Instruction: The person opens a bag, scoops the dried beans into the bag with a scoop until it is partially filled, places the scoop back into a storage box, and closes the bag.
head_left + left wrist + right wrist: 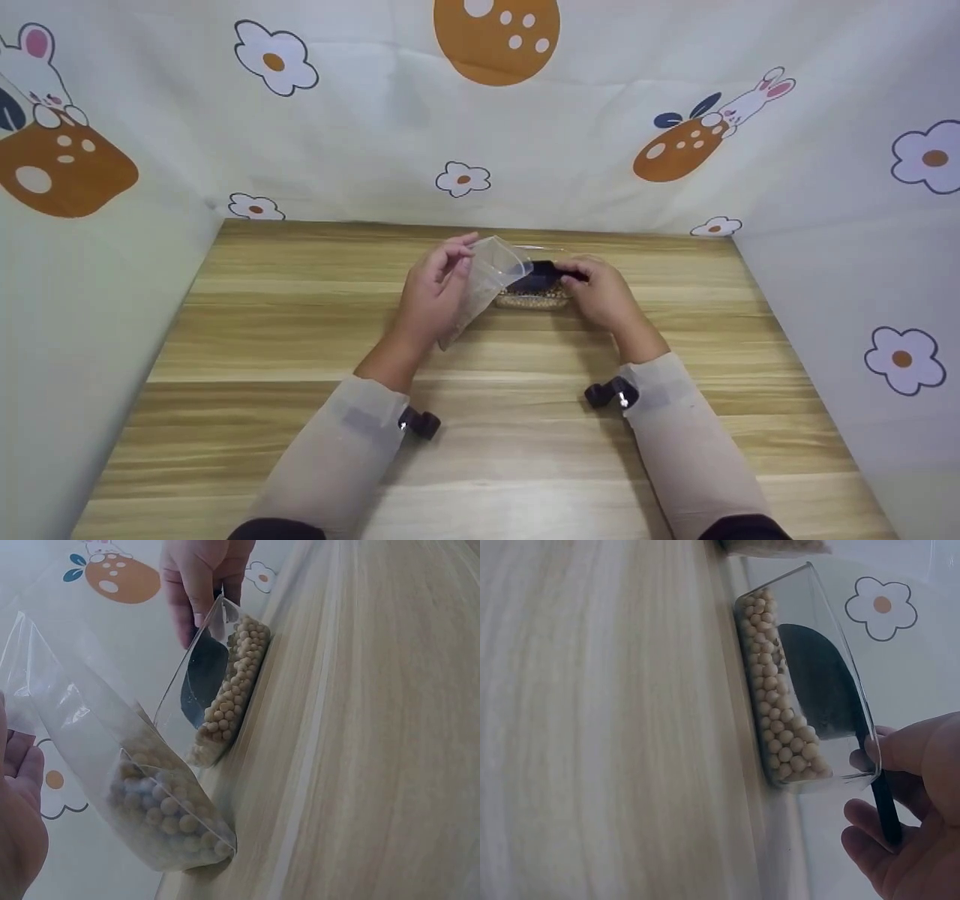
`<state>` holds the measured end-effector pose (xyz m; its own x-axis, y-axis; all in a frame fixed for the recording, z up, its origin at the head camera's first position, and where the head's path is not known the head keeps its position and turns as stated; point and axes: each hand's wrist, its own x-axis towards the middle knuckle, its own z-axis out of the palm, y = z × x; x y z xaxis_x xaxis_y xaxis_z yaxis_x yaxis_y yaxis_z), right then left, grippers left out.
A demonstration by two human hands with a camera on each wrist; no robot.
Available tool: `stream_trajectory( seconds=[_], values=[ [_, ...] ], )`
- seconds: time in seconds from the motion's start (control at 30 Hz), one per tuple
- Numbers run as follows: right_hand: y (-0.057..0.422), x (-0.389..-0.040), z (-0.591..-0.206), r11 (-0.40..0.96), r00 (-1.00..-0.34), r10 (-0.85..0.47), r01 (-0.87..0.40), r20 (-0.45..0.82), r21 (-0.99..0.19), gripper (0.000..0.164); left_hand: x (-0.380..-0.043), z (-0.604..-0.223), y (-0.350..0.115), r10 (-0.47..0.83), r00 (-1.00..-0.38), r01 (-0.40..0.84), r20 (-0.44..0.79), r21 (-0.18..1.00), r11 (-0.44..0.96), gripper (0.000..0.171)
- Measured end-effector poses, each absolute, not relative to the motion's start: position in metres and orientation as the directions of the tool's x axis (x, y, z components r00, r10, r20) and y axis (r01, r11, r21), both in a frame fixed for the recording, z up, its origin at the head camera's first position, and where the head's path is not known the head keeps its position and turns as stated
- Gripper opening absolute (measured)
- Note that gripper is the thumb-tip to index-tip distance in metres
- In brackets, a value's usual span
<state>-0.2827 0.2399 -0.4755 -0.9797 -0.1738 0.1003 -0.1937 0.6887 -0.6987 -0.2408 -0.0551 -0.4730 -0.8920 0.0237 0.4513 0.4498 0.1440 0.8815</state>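
My left hand [433, 289] holds a clear plastic bag [484, 281] near its open top. In the left wrist view soybeans [169, 814] fill the lower part of the bag, whose bottom meets the table. Beside it sits a clear rectangular container [810, 596] with more soybeans [772, 701] along its bottom. My right hand [601, 294] grips the handle of a black scoop [821, 682]. The scoop's blade is inside the container, tilted just over the soybeans, and its handle passes out over the rim.
The wood-grain table [480, 450] runs under both arms. A pale cloth [360, 135] printed with flowers and rabbits stands behind and at both sides. A small black camera [420, 424] is strapped to the left wrist and another camera [611, 392] to the right.
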Motion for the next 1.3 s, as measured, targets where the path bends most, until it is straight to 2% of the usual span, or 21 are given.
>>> stream_trajectory(
  seconds=[0.13,0.4,0.73,0.97,1.3],
  values=[
    [0.240,-0.281,-0.473,0.700,-0.981,-0.160,-0.189,0.107,-0.689,0.033,-0.241,-0.473,-0.055,0.022,-0.896,0.442,0.444,0.885,0.145,0.015],
    [0.228,-0.268,-0.453,0.705,-0.980,-0.050,-0.170,0.191,-0.688,0.035,-0.242,-0.473,-0.055,0.025,-0.883,0.468,0.469,0.874,0.132,0.014],
    [0.194,-0.256,-0.440,0.483,-0.968,-0.145,-0.252,0.207,-0.838,0.035,-0.242,-0.471,-0.055,0.015,-0.877,0.478,0.480,0.870,0.116,0.014],
    [0.182,-0.251,-0.438,0.383,-0.979,-0.155,-0.183,0.133,-0.905,0.038,-0.242,-0.471,-0.055,0.012,-0.877,0.477,0.480,0.871,0.118,0.014],
    [0.161,-0.247,-0.433,0.248,-0.977,-0.176,-0.161,0.119,-0.955,0.036,-0.239,-0.469,-0.059,-0.001,-0.885,0.463,0.466,0.880,0.101,0.015]
  ],
)
